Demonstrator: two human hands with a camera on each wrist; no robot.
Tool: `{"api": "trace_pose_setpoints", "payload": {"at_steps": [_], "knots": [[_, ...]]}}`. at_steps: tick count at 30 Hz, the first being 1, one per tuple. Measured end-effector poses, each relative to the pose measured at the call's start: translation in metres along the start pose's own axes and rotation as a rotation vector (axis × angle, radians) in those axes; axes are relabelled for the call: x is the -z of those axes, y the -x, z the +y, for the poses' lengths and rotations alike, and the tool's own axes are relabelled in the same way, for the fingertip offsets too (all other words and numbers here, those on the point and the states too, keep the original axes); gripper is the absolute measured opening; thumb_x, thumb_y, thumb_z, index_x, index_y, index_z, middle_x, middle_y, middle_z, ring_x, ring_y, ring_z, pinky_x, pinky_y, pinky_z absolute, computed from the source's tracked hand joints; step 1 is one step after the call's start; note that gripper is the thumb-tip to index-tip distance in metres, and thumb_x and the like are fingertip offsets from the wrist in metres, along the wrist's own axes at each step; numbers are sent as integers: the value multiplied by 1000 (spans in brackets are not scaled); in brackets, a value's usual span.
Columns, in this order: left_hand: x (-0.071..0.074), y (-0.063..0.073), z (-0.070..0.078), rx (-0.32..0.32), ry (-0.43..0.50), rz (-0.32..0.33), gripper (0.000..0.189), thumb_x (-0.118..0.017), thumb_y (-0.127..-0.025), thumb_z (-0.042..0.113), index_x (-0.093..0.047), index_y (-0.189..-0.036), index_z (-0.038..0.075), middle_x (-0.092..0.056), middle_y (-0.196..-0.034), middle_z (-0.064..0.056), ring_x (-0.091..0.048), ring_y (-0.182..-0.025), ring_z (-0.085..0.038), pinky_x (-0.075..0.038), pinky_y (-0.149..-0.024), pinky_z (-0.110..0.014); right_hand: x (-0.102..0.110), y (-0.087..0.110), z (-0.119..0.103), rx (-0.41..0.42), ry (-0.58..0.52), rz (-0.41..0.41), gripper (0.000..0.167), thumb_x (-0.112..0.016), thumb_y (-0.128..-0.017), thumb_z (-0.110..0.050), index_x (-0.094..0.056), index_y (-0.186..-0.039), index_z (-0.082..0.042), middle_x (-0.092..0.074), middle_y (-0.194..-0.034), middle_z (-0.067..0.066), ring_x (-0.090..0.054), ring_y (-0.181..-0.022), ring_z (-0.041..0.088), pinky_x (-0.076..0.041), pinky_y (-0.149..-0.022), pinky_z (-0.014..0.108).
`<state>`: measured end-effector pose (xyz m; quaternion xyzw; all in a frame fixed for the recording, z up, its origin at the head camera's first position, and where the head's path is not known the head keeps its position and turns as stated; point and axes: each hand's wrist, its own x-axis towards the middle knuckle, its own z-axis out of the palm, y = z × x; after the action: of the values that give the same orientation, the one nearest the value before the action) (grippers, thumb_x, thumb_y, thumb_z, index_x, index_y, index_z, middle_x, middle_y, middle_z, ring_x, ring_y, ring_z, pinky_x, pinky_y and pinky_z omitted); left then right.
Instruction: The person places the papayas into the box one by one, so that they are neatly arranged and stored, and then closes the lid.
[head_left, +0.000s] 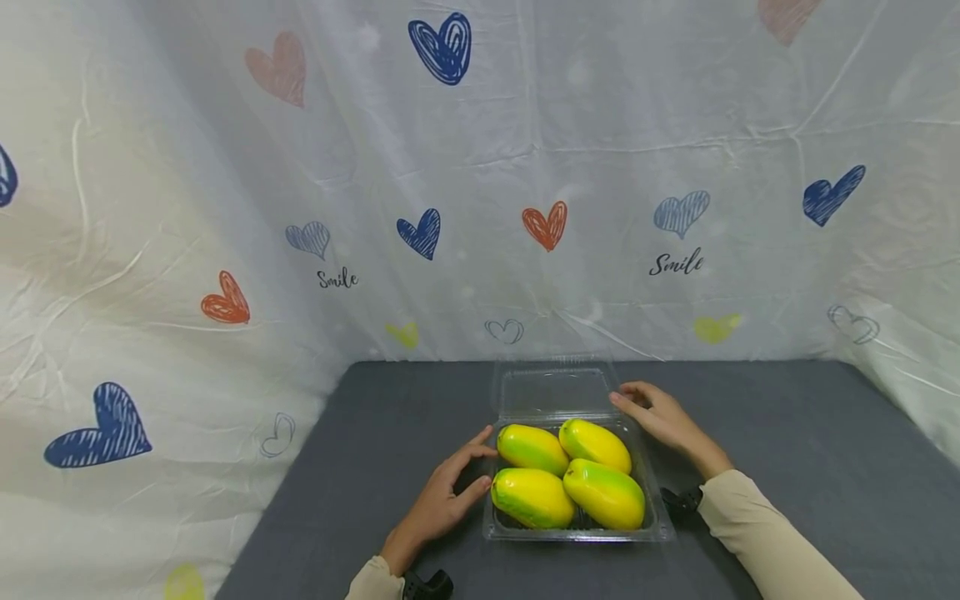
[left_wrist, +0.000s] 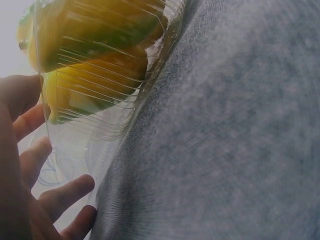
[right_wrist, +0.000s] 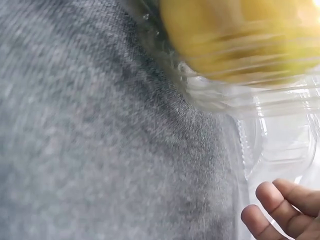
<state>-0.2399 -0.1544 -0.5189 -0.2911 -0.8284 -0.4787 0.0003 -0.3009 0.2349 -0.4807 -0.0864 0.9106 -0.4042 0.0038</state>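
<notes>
Several yellow-green mangoes point(head_left: 532, 498) lie in a clear plastic clamshell box point(head_left: 577, 536). Its hinged lid point(head_left: 555, 392) is folded back, away from the person. My left hand point(head_left: 446, 492) is at the box's left side, fingers spread and thumb by the rim; in the left wrist view the fingers point(left_wrist: 67, 195) reach along the ribbed wall. Beside the lid's right front corner is my right hand point(head_left: 663, 417), with its fingers loosely bent. In the right wrist view its fingertips point(right_wrist: 270, 197) are near the lid, and I cannot tell whether they touch it.
Under the box is a dark grey cloth-covered table point(head_left: 765, 433). A white curtain point(head_left: 480, 167) printed with hearts hangs behind it and along its sides. Both wrists carry a black strapped device point(head_left: 427, 586).
</notes>
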Motion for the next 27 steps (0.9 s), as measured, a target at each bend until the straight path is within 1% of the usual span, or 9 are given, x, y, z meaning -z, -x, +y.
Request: {"api": "trace_pose_setpoints", "payload": {"at_steps": [5, 9, 17, 21, 27], "knots": [[0, -1, 1, -6, 4, -5, 33, -57, -106, 24, -55, -136, 36, -31, -167, 7, -30, -156, -25, -29, -119, -65, -1, -5, -1, -40, -22, -26, 78, -49, -102, -59, -42, -151, 2, -48, -149, 28, -51, -130, 44, -47, -102, 61], [-1, -1, 1, -6, -1, -3, 33, -57, -106, 24, -55, -136, 37, -31, -167, 6, -31, -155, -25, -30, -119, -65, -1, -6, -2, -45, -39, -27, 76, -49, -103, -57, -42, -150, 2, -48, -148, 29, -51, -131, 45, -47, -102, 61], [-2, -2, 1, -14, 3, 7, 32, -58, -105, 23, -56, -135, 35, -32, -167, 6, -32, -155, -25, -30, -118, -65, 2, -4, -5, -24, -76, 13, 72, -52, -103, -53, -43, -150, 2, -51, -144, 27, -55, -122, 38, -50, -97, 56], [-2, -1, 0, -12, -5, 8, 32, -58, -105, 23, -55, -135, 36, -32, -167, 6, -32, -155, -25, -30, -118, -66, 3, -2, -7, -20, -80, 34, 71, -53, -103, -52, -44, -149, 1, -52, -143, 26, -55, -121, 37, -50, -96, 55], [-1, 0, -2, -14, -2, 5, 33, -57, -105, 22, -55, -135, 36, -32, -167, 7, -32, -155, -25, -30, -118, -66, 3, 2, -9, 10, -92, 76, 65, -56, -103, -47, -46, -147, 0, -57, -131, 22, -57, -113, 32, -51, -93, 50]]}}
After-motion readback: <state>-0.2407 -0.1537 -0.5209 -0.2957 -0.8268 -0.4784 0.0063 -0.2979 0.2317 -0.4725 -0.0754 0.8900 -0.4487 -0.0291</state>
